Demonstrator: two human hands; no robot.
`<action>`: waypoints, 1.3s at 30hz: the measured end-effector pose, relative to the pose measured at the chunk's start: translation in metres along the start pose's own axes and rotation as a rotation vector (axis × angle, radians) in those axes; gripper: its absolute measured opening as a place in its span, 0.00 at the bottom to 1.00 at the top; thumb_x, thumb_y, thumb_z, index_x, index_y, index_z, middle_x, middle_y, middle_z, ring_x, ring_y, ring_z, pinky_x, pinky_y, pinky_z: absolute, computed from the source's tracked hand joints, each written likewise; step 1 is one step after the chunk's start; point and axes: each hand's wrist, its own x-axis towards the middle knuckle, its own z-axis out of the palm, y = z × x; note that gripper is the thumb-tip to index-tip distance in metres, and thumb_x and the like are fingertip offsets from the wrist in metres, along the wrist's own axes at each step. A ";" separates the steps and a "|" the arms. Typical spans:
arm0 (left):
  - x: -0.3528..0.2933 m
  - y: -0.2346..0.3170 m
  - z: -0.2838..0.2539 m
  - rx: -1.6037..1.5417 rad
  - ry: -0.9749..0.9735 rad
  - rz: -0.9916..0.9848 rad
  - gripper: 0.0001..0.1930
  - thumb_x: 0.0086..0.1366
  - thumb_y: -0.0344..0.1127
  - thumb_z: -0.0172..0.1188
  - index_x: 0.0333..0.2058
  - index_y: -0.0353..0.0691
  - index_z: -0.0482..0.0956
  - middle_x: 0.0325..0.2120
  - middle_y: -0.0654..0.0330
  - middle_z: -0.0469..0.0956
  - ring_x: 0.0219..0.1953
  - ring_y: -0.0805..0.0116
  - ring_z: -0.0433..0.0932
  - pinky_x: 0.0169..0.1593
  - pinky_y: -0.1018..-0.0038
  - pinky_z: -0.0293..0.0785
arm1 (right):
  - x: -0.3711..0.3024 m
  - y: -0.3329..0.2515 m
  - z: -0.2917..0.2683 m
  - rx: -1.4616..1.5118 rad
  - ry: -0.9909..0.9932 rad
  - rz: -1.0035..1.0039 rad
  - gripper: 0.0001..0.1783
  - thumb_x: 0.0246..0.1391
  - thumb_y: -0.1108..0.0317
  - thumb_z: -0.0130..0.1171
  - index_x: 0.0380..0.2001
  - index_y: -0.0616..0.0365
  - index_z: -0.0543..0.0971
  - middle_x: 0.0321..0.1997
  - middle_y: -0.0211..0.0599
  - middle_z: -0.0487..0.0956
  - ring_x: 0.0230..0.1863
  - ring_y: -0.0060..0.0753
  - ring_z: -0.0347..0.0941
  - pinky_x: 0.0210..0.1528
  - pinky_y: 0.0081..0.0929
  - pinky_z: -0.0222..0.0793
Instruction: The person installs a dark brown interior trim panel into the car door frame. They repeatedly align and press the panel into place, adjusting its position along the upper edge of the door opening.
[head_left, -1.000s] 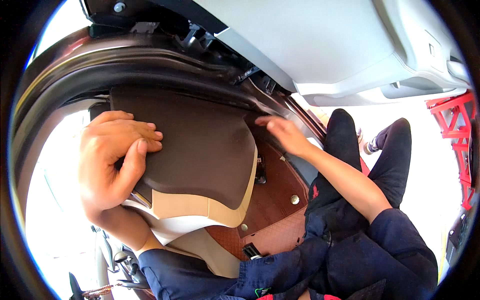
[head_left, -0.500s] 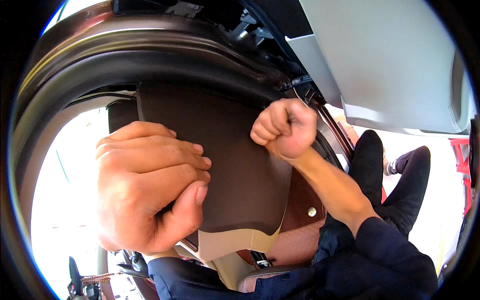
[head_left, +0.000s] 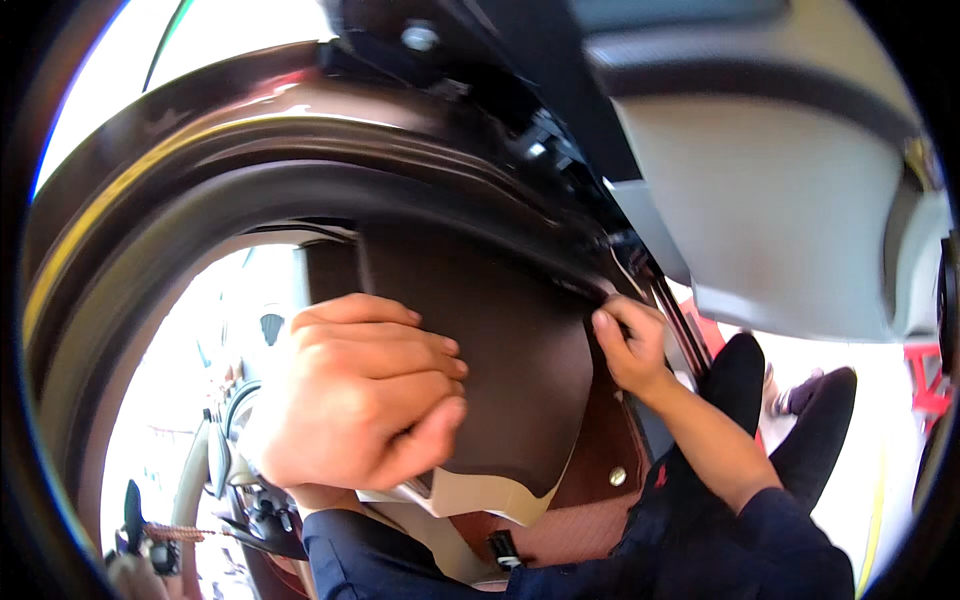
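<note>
My right hand [head_left: 632,345] is closed at the lower right end of the black rubber door seal [head_left: 300,185], with its thumb against the strip where it meets the dark brown panel. That panel [head_left: 500,360], which looks like the end of a dashboard, has a beige lower edge [head_left: 500,493]. My left hand [head_left: 365,400] is curled in front of the panel's left side, its fingers close together and the thumb bent in. Its palm is turned from view, so I cannot make out whether it holds anything.
A grey inner door panel [head_left: 770,210] hangs open at the upper right. The bronze door frame [head_left: 230,95] arches across the top left. Below lies a brown floor mat [head_left: 590,540] with a round stud [head_left: 617,476]. A red stand [head_left: 927,378] is at the far right.
My right hand, earlier a raised fist in front of the panel, is now down at the seal. My left hand shows further right. The view has shifted, placing the car parts lower.
</note>
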 end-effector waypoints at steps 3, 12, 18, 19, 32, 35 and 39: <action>0.011 0.004 -0.006 -0.003 -0.026 -0.037 0.08 0.55 0.33 0.60 0.22 0.38 0.85 0.28 0.56 0.87 0.37 0.61 0.88 0.47 0.64 0.82 | 0.054 -0.034 -0.004 -0.044 0.036 -0.240 0.18 0.56 0.68 0.69 0.48 0.64 0.80 0.43 0.44 0.77 0.37 0.35 0.74 0.41 0.27 0.71; -0.004 0.004 -0.006 0.046 0.006 -0.044 0.07 0.57 0.33 0.62 0.24 0.39 0.85 0.28 0.61 0.86 0.36 0.67 0.86 0.47 0.70 0.82 | 0.132 -0.090 0.063 -0.120 -0.195 -0.370 0.38 0.54 0.60 0.71 0.66 0.58 0.71 0.49 0.49 0.78 0.49 0.55 0.76 0.55 0.41 0.72; -0.014 0.005 -0.009 0.083 -0.008 -0.032 0.07 0.59 0.34 0.61 0.27 0.41 0.87 0.32 0.63 0.87 0.39 0.70 0.86 0.49 0.71 0.81 | 0.145 -0.106 0.086 -0.047 -0.256 -0.241 0.26 0.55 0.62 0.70 0.52 0.64 0.76 0.45 0.50 0.79 0.49 0.57 0.79 0.48 0.40 0.77; -0.015 0.006 -0.006 0.088 -0.012 -0.022 0.07 0.59 0.35 0.61 0.28 0.41 0.87 0.32 0.64 0.87 0.39 0.71 0.86 0.49 0.71 0.81 | 0.143 -0.108 0.089 -0.048 -0.229 -0.270 0.25 0.55 0.62 0.70 0.52 0.64 0.76 0.44 0.49 0.79 0.47 0.57 0.79 0.48 0.41 0.77; -0.020 0.008 -0.002 0.149 0.039 -0.026 0.08 0.59 0.34 0.60 0.30 0.44 0.88 0.32 0.64 0.88 0.36 0.65 0.86 0.46 0.68 0.80 | 0.134 -0.122 0.080 -0.330 -0.301 -0.292 0.25 0.61 0.58 0.63 0.56 0.55 0.70 0.43 0.51 0.84 0.38 0.58 0.83 0.38 0.47 0.81; -0.020 0.014 -0.007 0.154 0.009 -0.052 0.09 0.60 0.35 0.59 0.30 0.43 0.88 0.32 0.62 0.87 0.36 0.62 0.85 0.45 0.67 0.79 | 0.132 -0.125 0.081 -0.239 -0.235 -0.286 0.25 0.64 0.53 0.59 0.58 0.51 0.67 0.41 0.51 0.84 0.35 0.62 0.82 0.36 0.54 0.80; 0.009 0.015 -0.004 0.188 -0.029 0.033 0.08 0.61 0.36 0.61 0.27 0.40 0.85 0.30 0.60 0.86 0.32 0.60 0.84 0.43 0.66 0.78 | 0.142 -0.115 0.069 -0.333 -0.063 -0.349 0.21 0.60 0.55 0.63 0.51 0.48 0.71 0.36 0.44 0.80 0.36 0.58 0.81 0.33 0.52 0.78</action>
